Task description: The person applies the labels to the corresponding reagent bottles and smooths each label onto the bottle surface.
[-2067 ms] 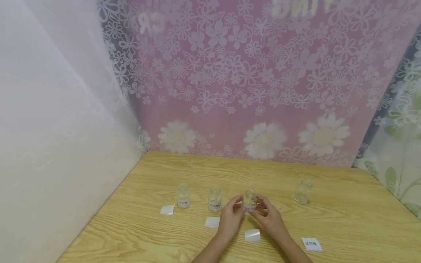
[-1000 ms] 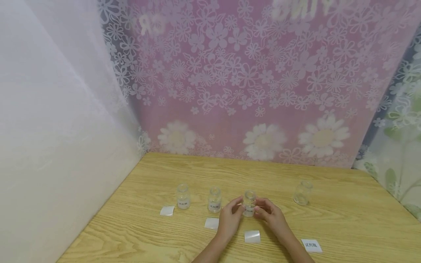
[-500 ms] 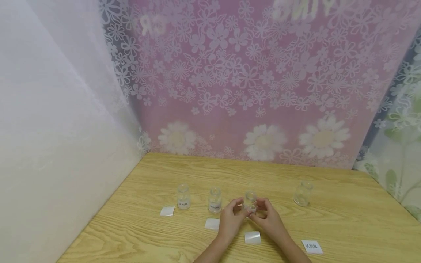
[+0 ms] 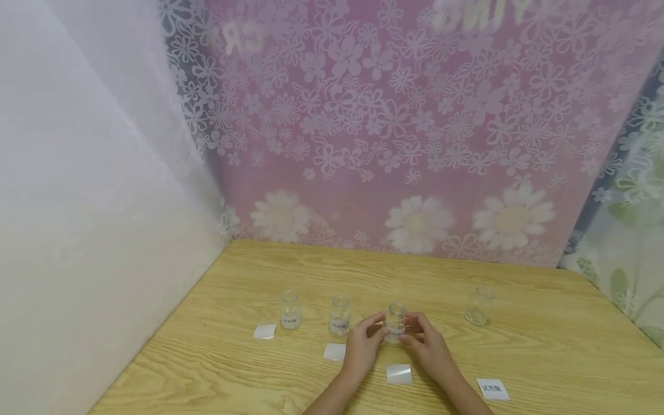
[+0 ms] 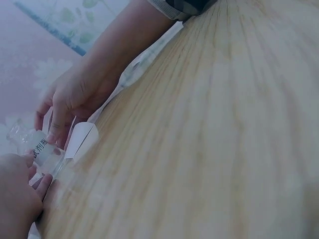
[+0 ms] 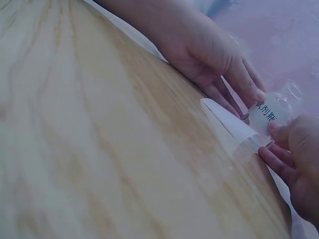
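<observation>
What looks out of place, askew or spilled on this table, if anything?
Nothing looks spilled. The rightmost bottle stands out: it shows no label, unlike the other three bottles, while a printed label lies on the table in front of it. It also appears to lean slightly, perhaps just lens distortion.

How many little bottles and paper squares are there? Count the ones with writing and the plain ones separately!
Bottles with a printed label: 3
Bottle with no label showing: 1
Plain paper squares: 3
Paper square with writing: 1
Total: 8
</observation>
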Action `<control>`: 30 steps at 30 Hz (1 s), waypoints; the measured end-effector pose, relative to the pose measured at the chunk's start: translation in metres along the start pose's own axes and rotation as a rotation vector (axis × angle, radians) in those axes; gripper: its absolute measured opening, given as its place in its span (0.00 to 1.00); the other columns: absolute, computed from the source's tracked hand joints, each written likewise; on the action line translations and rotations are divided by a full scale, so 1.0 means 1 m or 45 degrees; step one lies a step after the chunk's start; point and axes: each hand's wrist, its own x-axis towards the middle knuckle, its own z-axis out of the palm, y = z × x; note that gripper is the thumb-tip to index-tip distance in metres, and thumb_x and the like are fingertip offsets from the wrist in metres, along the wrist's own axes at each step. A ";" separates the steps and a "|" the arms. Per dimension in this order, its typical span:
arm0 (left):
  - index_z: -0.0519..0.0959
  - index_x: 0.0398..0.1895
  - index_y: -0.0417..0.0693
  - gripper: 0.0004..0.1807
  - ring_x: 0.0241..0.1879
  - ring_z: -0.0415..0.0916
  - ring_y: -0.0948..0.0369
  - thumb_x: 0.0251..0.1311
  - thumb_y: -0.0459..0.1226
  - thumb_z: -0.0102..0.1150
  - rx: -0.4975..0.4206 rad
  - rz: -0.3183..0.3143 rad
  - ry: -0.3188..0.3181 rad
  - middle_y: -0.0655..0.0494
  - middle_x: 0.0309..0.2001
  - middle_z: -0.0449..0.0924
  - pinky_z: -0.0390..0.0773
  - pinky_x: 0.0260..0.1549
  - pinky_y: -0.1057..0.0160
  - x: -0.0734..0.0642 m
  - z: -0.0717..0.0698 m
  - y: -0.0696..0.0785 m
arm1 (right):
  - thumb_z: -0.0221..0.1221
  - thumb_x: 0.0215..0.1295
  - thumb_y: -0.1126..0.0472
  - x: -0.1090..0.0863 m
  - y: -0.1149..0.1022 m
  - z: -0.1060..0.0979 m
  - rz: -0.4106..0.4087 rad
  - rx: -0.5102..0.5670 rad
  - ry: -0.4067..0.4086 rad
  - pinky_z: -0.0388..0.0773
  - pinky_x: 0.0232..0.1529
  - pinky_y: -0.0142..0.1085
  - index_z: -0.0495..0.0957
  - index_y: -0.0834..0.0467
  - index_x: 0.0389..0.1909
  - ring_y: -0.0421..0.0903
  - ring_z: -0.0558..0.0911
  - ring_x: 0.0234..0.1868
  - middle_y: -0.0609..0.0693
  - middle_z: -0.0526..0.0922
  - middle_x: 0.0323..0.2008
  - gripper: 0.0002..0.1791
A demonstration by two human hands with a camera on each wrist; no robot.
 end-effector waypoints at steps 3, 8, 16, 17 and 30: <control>0.77 0.51 0.39 0.19 0.44 0.76 0.59 0.56 0.36 0.60 0.002 0.003 0.000 0.53 0.47 0.79 0.74 0.40 0.70 0.000 0.000 -0.001 | 0.61 0.55 0.72 0.000 0.000 -0.001 0.012 0.015 0.008 0.78 0.37 0.41 0.71 0.65 0.47 0.54 0.79 0.40 0.54 0.78 0.40 0.17; 0.77 0.51 0.40 0.18 0.42 0.77 0.60 0.55 0.32 0.60 0.039 0.028 0.011 0.54 0.46 0.79 0.75 0.42 0.68 0.000 0.001 -0.001 | 0.60 0.55 0.75 0.001 0.000 -0.001 0.066 0.045 0.008 0.78 0.38 0.41 0.71 0.66 0.47 0.54 0.79 0.40 0.55 0.78 0.40 0.18; 0.76 0.52 0.42 0.21 0.44 0.76 0.56 0.52 0.25 0.61 0.063 0.029 0.011 0.53 0.48 0.78 0.76 0.41 0.66 -0.001 0.002 -0.001 | 0.60 0.53 0.77 0.001 0.000 -0.001 0.104 0.087 -0.022 0.78 0.40 0.42 0.70 0.66 0.49 0.56 0.78 0.42 0.58 0.76 0.42 0.21; 0.76 0.52 0.42 0.22 0.44 0.76 0.56 0.52 0.24 0.61 0.073 0.028 0.014 0.53 0.48 0.78 0.76 0.41 0.66 -0.001 0.003 -0.001 | 0.61 0.53 0.77 0.001 0.000 -0.001 0.109 0.099 -0.028 0.78 0.40 0.42 0.69 0.67 0.49 0.56 0.78 0.42 0.58 0.76 0.42 0.21; 0.78 0.49 0.43 0.21 0.43 0.77 0.55 0.49 0.25 0.64 0.101 0.052 0.030 0.54 0.46 0.79 0.76 0.40 0.67 0.000 0.002 -0.002 | 0.68 0.47 0.69 0.000 0.001 0.008 0.145 0.096 0.006 0.79 0.35 0.34 0.66 0.68 0.50 0.57 0.77 0.41 0.61 0.75 0.42 0.30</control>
